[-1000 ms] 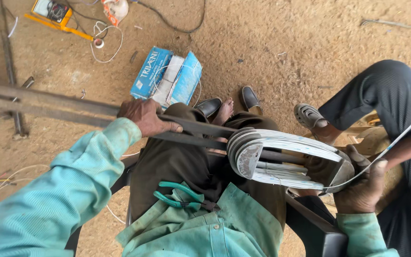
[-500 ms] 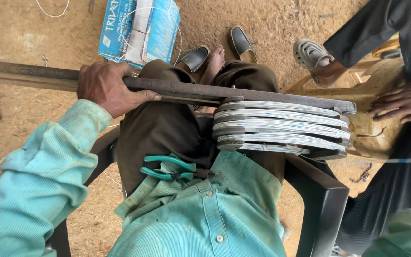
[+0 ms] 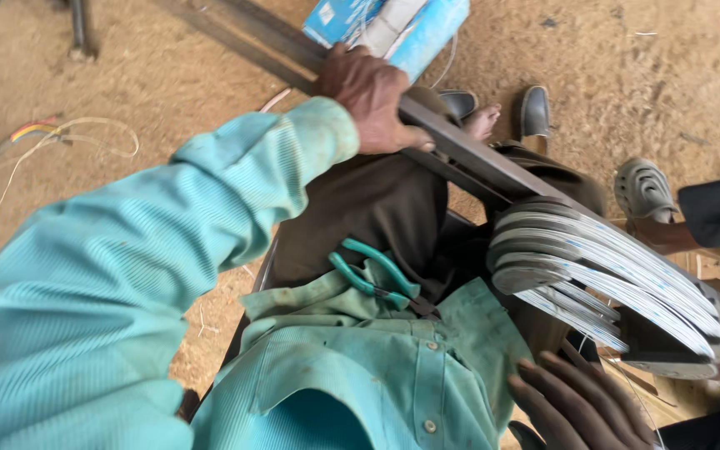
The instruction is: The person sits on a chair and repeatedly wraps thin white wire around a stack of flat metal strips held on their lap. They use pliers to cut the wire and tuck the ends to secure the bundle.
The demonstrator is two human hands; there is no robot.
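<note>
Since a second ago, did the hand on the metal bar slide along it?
Cannot tell: the camera swung. The left hand grips the metal bar, as before, apart from the stacked discs.

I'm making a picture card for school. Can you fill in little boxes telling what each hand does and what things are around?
Left hand: grips a long dark metal bar across the lap
Right hand: open, fingers spread near the shirt hem, holding nothing
Beside right hand: stack of curved grey metal strips
In lap: green-handled pliers
Ground: sandy dirt, blue-and-white box, loose wires
</note>
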